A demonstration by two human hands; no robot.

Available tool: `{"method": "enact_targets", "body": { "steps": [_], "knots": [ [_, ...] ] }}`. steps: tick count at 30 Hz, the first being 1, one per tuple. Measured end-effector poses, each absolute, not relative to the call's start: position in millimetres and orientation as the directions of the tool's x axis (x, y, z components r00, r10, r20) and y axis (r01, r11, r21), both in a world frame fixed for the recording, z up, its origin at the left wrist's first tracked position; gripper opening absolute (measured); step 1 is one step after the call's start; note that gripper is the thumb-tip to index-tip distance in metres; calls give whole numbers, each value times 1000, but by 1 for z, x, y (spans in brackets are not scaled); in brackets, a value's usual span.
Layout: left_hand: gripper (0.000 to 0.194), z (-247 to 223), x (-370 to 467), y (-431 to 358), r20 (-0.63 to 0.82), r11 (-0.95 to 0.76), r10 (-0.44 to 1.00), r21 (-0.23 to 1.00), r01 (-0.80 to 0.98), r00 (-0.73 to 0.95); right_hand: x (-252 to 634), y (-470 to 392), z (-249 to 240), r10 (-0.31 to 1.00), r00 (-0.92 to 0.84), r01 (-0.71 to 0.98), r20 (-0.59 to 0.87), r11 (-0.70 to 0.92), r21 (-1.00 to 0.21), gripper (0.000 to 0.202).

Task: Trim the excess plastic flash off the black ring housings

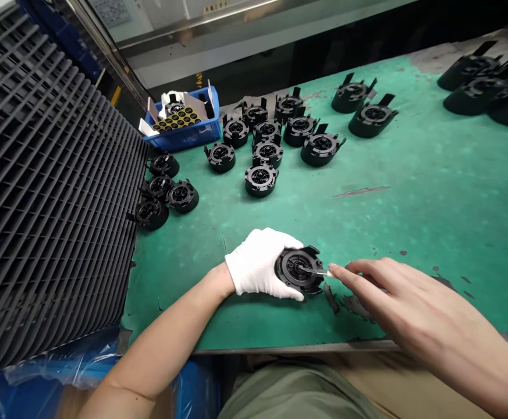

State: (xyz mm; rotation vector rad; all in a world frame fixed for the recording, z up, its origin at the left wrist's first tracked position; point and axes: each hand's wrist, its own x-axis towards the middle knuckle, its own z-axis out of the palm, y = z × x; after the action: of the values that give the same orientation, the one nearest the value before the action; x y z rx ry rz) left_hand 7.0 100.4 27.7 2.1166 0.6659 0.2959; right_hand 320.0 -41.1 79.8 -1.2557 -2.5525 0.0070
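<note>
The round black plastic part with clip-like tabs on its rim (296, 280) is in the lower centre of the frame, open face up. The left hand, in a white fabric glove (260, 265), has its fingers wrapped round the part's left edge, thumb and fingers apart on either side, probably to steady it while leaving the face exposed. The bare right hand (404, 302), in the lower right, has its fingers closed on a slim, pale-metal tool (318, 272); its tip reaches the part's centre, and the low slant seems to keep the hand out of the way.

Beyond, on the green-surfaced worktop (432, 215), similar black cylindrical parts (260, 179) stand ringed face up in the upper middle, perhaps for easy reach. Others cluster at centre left and upper right. A blue plastic bin (188, 138) sits upper left, beside a dark grey slatted rack (61, 174).
</note>
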Motion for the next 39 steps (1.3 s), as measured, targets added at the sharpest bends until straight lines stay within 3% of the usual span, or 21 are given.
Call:
{"method": "enact_targets", "body": {
  "steps": [10, 16, 19, 21, 24, 27, 29, 34, 39],
  "knots": [
    [87, 25, 7, 100, -42, -486, 565, 790, 374, 824, 319, -49, 60, 790, -546, 812, 279, 581, -55, 65],
    [98, 21, 5, 99, -30, -486, 594, 783, 389, 804, 327, -48, 63, 801, -512, 840, 310, 542, -14, 85],
    [97, 22, 5, 100, -27, -491, 592, 781, 387, 806, 328, -51, 65, 810, -504, 833, 300, 548, -81, 98],
    [91, 24, 6, 100, -29, -489, 574, 789, 372, 818, 326, -53, 62, 825, -482, 832, 295, 537, -142, 96],
    [87, 27, 8, 96, -20, -512, 563, 776, 367, 826, 320, -50, 55, 858, -403, 831, 318, 488, -266, 74],
    [107, 28, 12, 92, -37, -518, 647, 712, 474, 762, 313, -38, 51, 890, -273, 825, 364, 411, -387, 51],
    [109, 27, 13, 92, -75, -488, 668, 707, 512, 740, 307, -27, 49, 903, -210, 811, 375, 375, -448, 41],
    [96, 17, 6, 95, -3, -397, 605, 866, 305, 796, 292, -22, 49, 911, -222, 719, 347, 394, -573, 30],
    [74, 5, -11, 90, 40, -241, 742, 947, 210, 669, 310, -37, 53, 952, -214, 697, 219, 306, -648, 31]
  ]
}}
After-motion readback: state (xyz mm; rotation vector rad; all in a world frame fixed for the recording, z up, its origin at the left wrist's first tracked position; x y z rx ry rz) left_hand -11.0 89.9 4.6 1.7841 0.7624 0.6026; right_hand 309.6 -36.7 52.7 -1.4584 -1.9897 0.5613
